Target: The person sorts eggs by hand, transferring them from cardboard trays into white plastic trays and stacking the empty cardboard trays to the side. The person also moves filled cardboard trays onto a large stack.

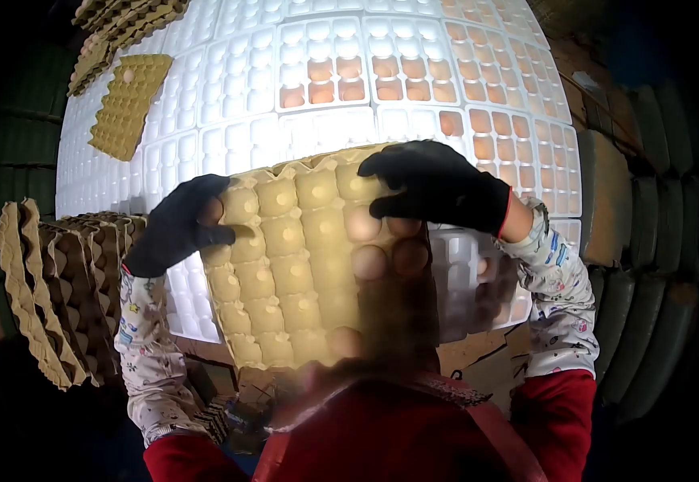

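A yellowish pulp egg tray (289, 301) lies in front of my body. Several brown eggs sit toward its right side, among them an egg (369, 262) and a lone egg (345, 343) near the bottom edge. My left hand (179, 226), in a black glove, is at the tray's upper left corner, its fingers closed around a brown egg (212, 211). Over the upper right part is my right hand (446, 186), also black-gloved, with thumb and forefinger apart. Its thumb tip is close to an egg (361, 222); its palm side is hidden.
White, brightly lit egg trays (241, 76) cover the table, many cells on the right holding eggs. A loose pulp tray (131, 104) lies at the upper left. Stacked pulp trays (64, 289) stand at the left. Dark bulky bundles (619, 321) line the right side.
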`<state>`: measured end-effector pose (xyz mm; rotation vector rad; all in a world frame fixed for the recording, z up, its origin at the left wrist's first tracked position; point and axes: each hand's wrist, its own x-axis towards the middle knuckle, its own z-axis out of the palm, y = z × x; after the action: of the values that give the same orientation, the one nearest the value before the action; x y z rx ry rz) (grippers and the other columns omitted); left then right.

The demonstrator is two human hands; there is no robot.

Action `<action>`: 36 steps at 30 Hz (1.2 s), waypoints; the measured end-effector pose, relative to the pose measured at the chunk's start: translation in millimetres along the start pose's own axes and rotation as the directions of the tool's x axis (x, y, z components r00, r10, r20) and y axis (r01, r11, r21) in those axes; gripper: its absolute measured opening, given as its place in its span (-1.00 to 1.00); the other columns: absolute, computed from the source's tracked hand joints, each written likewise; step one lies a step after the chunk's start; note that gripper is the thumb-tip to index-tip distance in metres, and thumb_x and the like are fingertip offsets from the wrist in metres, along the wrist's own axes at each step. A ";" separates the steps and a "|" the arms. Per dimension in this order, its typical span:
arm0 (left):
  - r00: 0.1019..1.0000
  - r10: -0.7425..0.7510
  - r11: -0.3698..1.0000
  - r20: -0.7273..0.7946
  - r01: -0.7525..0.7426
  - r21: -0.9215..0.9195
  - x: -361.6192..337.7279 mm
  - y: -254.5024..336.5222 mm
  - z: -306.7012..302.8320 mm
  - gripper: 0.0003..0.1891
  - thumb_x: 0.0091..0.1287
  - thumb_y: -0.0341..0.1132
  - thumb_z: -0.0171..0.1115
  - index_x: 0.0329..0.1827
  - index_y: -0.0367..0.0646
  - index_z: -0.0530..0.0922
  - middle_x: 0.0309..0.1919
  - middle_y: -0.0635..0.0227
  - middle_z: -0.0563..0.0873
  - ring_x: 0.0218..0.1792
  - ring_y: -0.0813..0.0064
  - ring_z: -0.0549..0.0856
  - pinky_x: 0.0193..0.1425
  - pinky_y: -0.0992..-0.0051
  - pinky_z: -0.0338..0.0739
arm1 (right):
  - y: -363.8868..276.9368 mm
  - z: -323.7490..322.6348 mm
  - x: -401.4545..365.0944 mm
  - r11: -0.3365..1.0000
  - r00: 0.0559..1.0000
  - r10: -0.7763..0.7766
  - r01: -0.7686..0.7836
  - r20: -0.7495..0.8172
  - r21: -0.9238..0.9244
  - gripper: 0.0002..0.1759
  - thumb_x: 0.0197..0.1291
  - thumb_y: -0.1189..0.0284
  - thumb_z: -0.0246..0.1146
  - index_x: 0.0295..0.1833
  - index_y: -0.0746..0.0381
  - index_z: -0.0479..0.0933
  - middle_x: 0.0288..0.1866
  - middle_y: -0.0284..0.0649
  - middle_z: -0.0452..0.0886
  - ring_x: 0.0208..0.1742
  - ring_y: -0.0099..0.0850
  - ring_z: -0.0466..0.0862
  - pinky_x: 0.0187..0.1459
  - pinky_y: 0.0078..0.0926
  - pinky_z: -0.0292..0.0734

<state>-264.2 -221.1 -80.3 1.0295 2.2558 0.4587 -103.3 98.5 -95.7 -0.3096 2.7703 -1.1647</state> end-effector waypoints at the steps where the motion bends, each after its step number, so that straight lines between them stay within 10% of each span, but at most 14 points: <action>1: 0.979 0.138 0.987 -0.148 -0.123 0.105 -9.3 -7.5 18.5 -0.32 0.09 -0.28 0.48 0.31 -0.12 0.41 0.17 0.23 0.54 0.21 0.30 0.52 0.30 0.33 0.41 | -14.9 9.9 -7.2 0.970 0.996 -0.078 0.088 0.052 -0.227 -0.64 0.00 0.26 0.36 -0.14 0.24 0.53 -0.34 -0.07 0.62 -0.19 -0.08 0.64 -0.13 -0.22 0.52; 7: 0.922 0.228 0.951 -0.313 -0.141 0.276 -19.7 -25.5 45.3 -0.38 0.14 -0.38 0.38 0.32 -0.10 0.40 0.08 0.18 0.59 0.07 0.22 0.59 0.17 0.28 0.49 | -62.2 25.0 9.8 0.740 0.894 0.081 0.243 0.441 -0.627 -0.84 -0.41 0.43 0.30 -0.70 0.16 0.41 -0.58 -0.09 0.52 -0.49 -0.09 0.61 -0.40 -0.19 0.47; 12: 0.753 0.549 0.754 -0.363 -0.259 0.604 -18.2 -36.5 39.5 -0.55 0.04 -0.52 0.31 0.06 -0.09 0.55 -0.16 0.27 0.67 -0.17 0.23 0.63 -0.14 0.34 0.53 | -32.5 12.1 -46.3 0.861 0.994 0.092 -0.048 -0.063 0.507 -0.63 0.09 0.34 0.24 0.01 0.27 0.48 -0.29 -0.26 0.60 -0.25 -0.47 0.60 -0.18 -0.44 0.50; 15: 0.843 0.353 0.935 -0.406 -0.332 0.124 -23.4 -40.3 32.1 -0.65 0.12 -0.45 0.34 0.01 -0.13 0.56 -0.18 0.33 0.66 -0.18 0.35 0.64 0.01 0.40 0.54 | -26.5 8.2 -80.1 0.653 0.976 0.165 -0.003 -0.139 0.758 -0.55 0.11 0.34 0.28 0.10 0.31 0.46 -0.18 -0.23 0.62 -0.14 -0.48 0.63 -0.05 -0.53 0.51; 18: 0.803 -0.021 0.809 -0.595 -0.336 -0.482 -23.2 -50.1 28.1 -0.63 0.11 -0.57 0.36 0.01 -0.32 0.52 -0.08 0.32 0.64 -0.07 0.48 0.63 0.05 0.50 0.54 | -53.9 18.4 -89.1 0.921 0.933 0.361 -0.354 -0.012 0.164 -0.55 0.01 0.33 0.38 0.04 0.22 0.52 0.02 -0.18 0.59 -0.12 -0.31 0.66 -0.03 -0.37 0.55; 20: 0.611 0.192 0.969 -0.768 -0.241 0.051 -39.6 -25.9 40.2 -0.69 0.16 -0.59 0.30 -0.02 -0.35 0.51 -0.10 0.31 0.64 -0.10 0.49 0.64 -0.02 0.51 0.57 | -64.9 52.3 -97.1 0.896 0.978 0.201 -0.208 -0.060 -0.392 -0.71 0.02 0.38 0.35 -0.14 0.23 0.51 -0.20 -0.14 0.53 -0.25 -0.08 0.63 -0.19 -0.17 0.54; 21: 0.625 0.220 0.903 -0.749 -0.420 -0.086 -55.0 -9.0 50.3 -0.77 0.17 -0.63 0.26 -0.11 -0.34 0.52 -0.16 0.29 0.64 -0.18 0.52 0.64 -0.08 0.55 0.57 | -63.5 66.3 -88.6 0.819 0.959 0.273 -0.275 -0.079 -0.503 -0.72 0.01 0.39 0.34 -0.17 0.23 0.47 -0.23 -0.14 0.53 -0.24 -0.05 0.63 -0.22 -0.15 0.53; 22: 0.696 0.293 0.719 -0.655 -0.612 -0.329 -64.5 5.6 60.0 -0.87 0.19 -0.63 0.20 -0.21 -0.32 0.53 -0.28 0.33 0.64 -0.33 0.55 0.63 -0.17 0.59 0.56 | -62.9 73.9 -83.6 0.724 0.936 0.338 -0.328 -0.103 -0.606 -0.72 0.00 0.41 0.32 -0.20 0.23 0.43 -0.25 -0.14 0.53 -0.23 -0.03 0.63 -0.24 -0.12 0.52; 23: 0.928 0.053 0.649 -0.369 -0.313 -0.694 -85.0 39.3 61.9 -0.97 0.22 -0.57 0.16 -0.31 -0.30 0.54 -0.38 0.36 0.64 -0.46 0.57 0.60 -0.28 0.62 0.51 | -61.1 68.6 -84.2 0.768 0.956 0.276 -0.279 -0.096 -0.577 -0.73 -0.02 0.43 0.29 -0.25 0.24 0.36 -0.27 -0.12 0.54 -0.29 -0.06 0.64 -0.33 -0.13 0.51; 25: 0.982 0.149 0.654 -0.116 -0.186 -0.733 -99.7 72.4 87.7 -0.86 0.20 -0.33 0.25 -0.39 -0.24 0.59 -0.48 0.33 0.64 -0.49 0.56 0.60 -0.34 0.49 0.50 | -53.2 54.2 -84.2 0.838 0.981 0.178 -0.194 -0.079 -0.510 -0.72 -0.04 0.42 0.29 -0.26 0.24 0.36 -0.28 -0.10 0.55 -0.30 -0.08 0.64 -0.36 -0.13 0.51; 28: 0.901 0.392 0.916 -0.186 -0.362 0.175 -119.3 122.1 144.5 -0.62 0.11 -0.12 0.37 -0.11 -0.13 0.53 -0.31 0.28 0.52 -0.36 0.22 0.63 -0.31 0.25 0.56 | -45.7 39.3 -88.9 0.880 0.994 0.107 -0.107 -0.026 -0.463 -0.74 0.02 0.38 0.29 -0.16 0.23 0.52 -0.24 -0.17 0.62 -0.24 -0.23 0.67 -0.21 -0.24 0.54; 30: 0.929 0.303 0.891 -0.214 -0.197 0.408 -113.8 128.8 175.2 -0.65 0.08 -0.19 0.36 -0.11 -0.10 0.52 -0.28 0.29 0.52 -0.38 0.20 0.62 -0.29 0.22 0.58 | -34.0 27.9 -96.1 0.965 0.972 0.215 -0.197 -0.092 0.174 -0.65 0.07 0.32 0.31 -0.03 0.23 0.57 -0.24 -0.22 0.65 -0.31 -0.40 0.63 -0.23 -0.40 0.53; 34: 0.955 0.221 0.919 -0.199 -0.135 0.372 -112.9 142.9 162.6 -0.65 0.05 -0.21 0.35 -0.10 -0.06 0.52 -0.23 0.29 0.53 -0.35 0.19 0.65 -0.27 0.21 0.60 | -4.9 14.6 -90.1 0.684 0.944 0.288 -0.085 -0.161 0.724 -0.55 0.13 0.28 0.32 0.11 0.19 0.47 -0.27 -0.38 0.56 -0.38 -0.65 0.51 -0.39 -0.63 0.45; 36: 0.981 0.122 0.967 -0.148 -0.084 0.240 -110.7 146.8 155.5 -0.65 0.03 -0.20 0.36 -0.11 -0.03 0.53 -0.22 0.29 0.52 -0.30 0.19 0.67 -0.25 0.21 0.61 | -22.4 9.4 -75.2 0.945 0.969 0.217 -0.178 -0.119 0.273 -0.53 0.09 0.27 0.35 0.10 0.15 0.44 -0.14 -0.20 0.53 -0.41 -0.48 0.59 -0.39 -0.51 0.50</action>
<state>-24.1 -203.5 -76.7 1.2740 2.4520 0.3363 -25.3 94.3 -83.8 0.0841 2.6427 -1.5296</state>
